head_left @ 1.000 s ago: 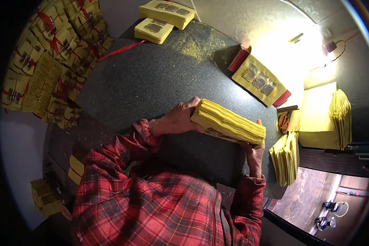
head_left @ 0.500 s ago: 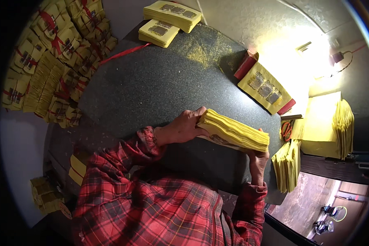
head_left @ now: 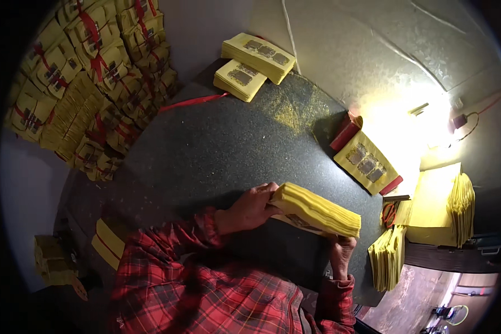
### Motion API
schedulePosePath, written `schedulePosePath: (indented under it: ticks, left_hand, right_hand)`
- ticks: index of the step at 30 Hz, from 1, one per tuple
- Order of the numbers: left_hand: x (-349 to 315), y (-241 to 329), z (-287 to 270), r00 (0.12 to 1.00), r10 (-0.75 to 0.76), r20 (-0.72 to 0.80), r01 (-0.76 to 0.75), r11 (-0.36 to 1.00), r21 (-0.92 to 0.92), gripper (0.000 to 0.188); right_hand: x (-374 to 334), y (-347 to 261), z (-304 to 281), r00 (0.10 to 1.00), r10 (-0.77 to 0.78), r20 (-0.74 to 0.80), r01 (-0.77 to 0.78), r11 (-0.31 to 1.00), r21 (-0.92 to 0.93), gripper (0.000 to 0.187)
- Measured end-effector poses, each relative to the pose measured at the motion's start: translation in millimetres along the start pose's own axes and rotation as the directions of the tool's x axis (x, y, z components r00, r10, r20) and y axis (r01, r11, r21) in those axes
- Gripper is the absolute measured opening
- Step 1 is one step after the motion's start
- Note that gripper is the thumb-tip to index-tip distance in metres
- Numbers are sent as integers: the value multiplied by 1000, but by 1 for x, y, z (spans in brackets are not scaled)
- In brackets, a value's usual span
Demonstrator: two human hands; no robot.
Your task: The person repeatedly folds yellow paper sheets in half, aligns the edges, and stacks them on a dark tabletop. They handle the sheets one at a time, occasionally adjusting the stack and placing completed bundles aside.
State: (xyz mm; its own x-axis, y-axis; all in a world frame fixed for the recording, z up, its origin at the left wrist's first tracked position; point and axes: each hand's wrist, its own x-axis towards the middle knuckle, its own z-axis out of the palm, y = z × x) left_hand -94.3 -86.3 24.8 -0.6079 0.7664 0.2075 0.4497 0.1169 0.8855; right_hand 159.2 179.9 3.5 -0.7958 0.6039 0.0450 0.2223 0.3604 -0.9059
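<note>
A thick stack of yellow paper sheets [head_left: 317, 210] is held over the dark speckled table [head_left: 206, 150], its layered edges facing up and part of a dark print showing on its near side. My left hand [head_left: 250, 209] grips its left end, fingers closed round the corner. At the lower right corner, my right hand [head_left: 342, 249] is closed on the stack from below, some of its fingers hidden behind the paper. Closest to my right hand, a fanned pile of yellow sheets [head_left: 387, 259] stands at the table's right edge.
Two printed yellow stacks [head_left: 259, 55] lie at the far edge, near a red ribbon [head_left: 195, 102]. A printed yellow sheet [head_left: 367, 162] rests against a red block [head_left: 346, 132] by a bright lamp. Red-handled scissors [head_left: 389, 212] lie right. Tied yellow bundles [head_left: 94, 39] are piled left.
The whole view has shifted, so table and things sit lower in the picture. Both hands keep hold of the stack; the right-hand fingertip seen above its right end is now out of sight.
</note>
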Motion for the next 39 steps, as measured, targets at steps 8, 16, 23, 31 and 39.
schedulePosePath:
  ticks: [8,16,23,31,39]
  left_hand:
    - [115,-18,-128,945,-49,-323,52,999,0,53]
    - [268,-53,-285,816,-201,-542,333,930,156,65]
    - [317,-95,-314,769,-230,-596,379,915,137,61]
    - [321,-156,-304,757,-257,-601,371,926,72,55]
    - [321,-175,-303,766,-294,-572,397,916,61,54]
  right_hand:
    - [172,-121,77,972,-17,234,-19,989,150,31]
    - [338,-227,174,953,-107,284,12,948,318,47]
    - [413,-219,217,954,-84,287,-23,936,352,50]
    - [433,-183,245,955,-59,290,-40,946,322,45]
    - [435,-175,249,979,-47,199,57,997,-46,59]
